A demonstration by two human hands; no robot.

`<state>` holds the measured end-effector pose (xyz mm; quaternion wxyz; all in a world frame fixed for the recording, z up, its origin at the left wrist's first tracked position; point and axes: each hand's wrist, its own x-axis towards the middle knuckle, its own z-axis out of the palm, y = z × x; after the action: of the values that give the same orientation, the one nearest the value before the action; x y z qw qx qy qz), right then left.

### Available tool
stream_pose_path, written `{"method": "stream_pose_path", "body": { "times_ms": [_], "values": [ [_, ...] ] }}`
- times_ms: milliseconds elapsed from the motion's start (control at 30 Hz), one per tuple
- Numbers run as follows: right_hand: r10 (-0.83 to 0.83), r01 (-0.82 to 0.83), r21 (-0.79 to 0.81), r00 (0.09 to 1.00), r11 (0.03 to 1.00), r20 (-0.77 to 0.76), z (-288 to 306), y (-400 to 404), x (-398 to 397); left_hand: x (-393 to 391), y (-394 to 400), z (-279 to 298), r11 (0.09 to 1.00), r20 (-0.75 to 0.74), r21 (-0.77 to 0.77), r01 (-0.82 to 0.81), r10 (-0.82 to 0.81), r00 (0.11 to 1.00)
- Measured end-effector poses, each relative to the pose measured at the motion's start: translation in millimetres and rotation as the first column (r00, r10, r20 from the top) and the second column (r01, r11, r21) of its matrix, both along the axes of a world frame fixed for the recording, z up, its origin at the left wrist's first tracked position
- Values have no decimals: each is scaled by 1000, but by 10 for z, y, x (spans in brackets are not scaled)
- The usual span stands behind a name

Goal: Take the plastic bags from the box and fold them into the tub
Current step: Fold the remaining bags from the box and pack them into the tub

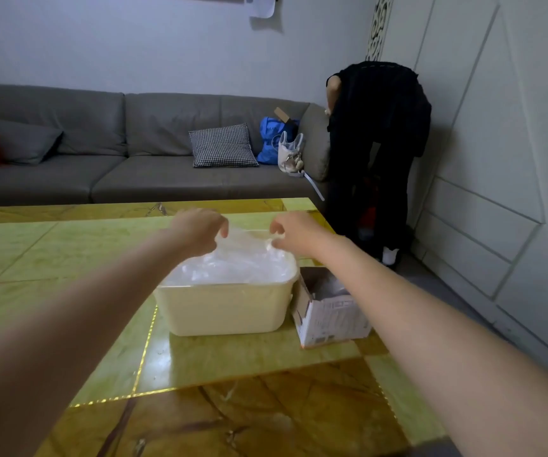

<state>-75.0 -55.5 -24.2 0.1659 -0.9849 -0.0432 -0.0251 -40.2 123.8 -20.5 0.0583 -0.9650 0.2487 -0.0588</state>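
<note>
Head view: your left hand (pixel 200 230) and right hand (pixel 294 230) are each pinching the far edge of a plastic bag (pixel 236 262), which is lying across the tub (pixel 226 311) at frame centre, long axis running left-right, box (pixel 330 316) just right.

A clear plastic bag (pixel 249 240) lies spread over the cream tub (pixel 226 308), which is heaped with crumpled bags. Just beside the tub stands an open, tilted cardboard box (pixel 328 316).
</note>
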Motion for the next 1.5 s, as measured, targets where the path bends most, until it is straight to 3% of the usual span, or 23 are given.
{"method": "stream_pose_path", "body": {
  "times_ms": [100,233,300,367,433,533,633,667,733,800,867,933,1000,1067,1133,1233,1267,1367,1433,1500],
  "values": [
    [-146,151,-136,988,979,41,103,-271,-53,-106,-362,-35,981,-6,-127,146,-148,989],
    [-278,183,-316,916,931,-290,48,-608,-267,-254,-823,-143,917,-43,-290,272,-296,954],
    [-296,191,-334,906,923,-301,-62,-741,-337,-342,-1012,-207,883,-104,-379,278,-339,935],
    [-233,205,-143,947,968,-220,-143,-822,-328,-401,-1146,-267,855,-160,-454,251,-355,921],
    [-163,196,217,973,956,-162,-103,-835,-316,-414,-1240,-287,826,-233,-537,172,-341,911],
    [-171,167,685,983,709,-62,90,-825,-356,-387,-1282,-208,696,-353,-717,-41,-312,882],
    [-96,130,875,991,466,-96,207,-816,-440,-350,-1192,-125,593,-407,-786,-173,-285,868],
    [-56,146,865,989,480,-136,197,-817,-461,-344,-1157,-101,565,-411,-801,-198,-279,868],
    [-48,163,779,984,606,-169,100,-800,-440,-342,-1092,-68,509,-420,-826,-242,-270,866],
    [-128,149,757,988,636,-86,21,-771,-381,-351,-1050,-38,451,-449,-841,-298,-275,850],
    [-207,132,757,978,640,4,8,-757,-331,-365,-1014,-3,327,-472,-871,-367,-349,809],
    [-202,113,677,978,727,53,26,-742,-331,-363,-981,53,195,-464,-886,-421,-411,785],
    [-160,95,619,986,780,49,10,-721,-335,-341,-944,105,147,-454,-890,-432,-386,803],
    [-164,104,607,985,788,45,-1,-704,-332,-317,-894,131,153,-445,-895,-418,-340,828],
    [-161,109,684,987,721,12,47,-684,-361,-299,-838,135,233,-420,-902,-364,-277,864],
    [-13,93,906,995,414,-96,150,-639,-359,-285,-760,121,349,-394,-888,-299,-243,886],
    [-1,76,910,997,407,-83,183,-596,-362,-288,-751,123,364,-406,-881,-303,-251,879],
    [-147,42,814,988,580,54,251,-466,-311,-280,-719,133,415,-462,-849,-328,-282,841],
    [-228,23,832,966,554,125,286,-432,-259,-256,-628,157,428,-479,-835,-346,-256,840],
    [-252,-7,873,956,488,149,314,-411,-221,-205,-465,198,377,-451,-853,-360,-186,873]
  ]
}}
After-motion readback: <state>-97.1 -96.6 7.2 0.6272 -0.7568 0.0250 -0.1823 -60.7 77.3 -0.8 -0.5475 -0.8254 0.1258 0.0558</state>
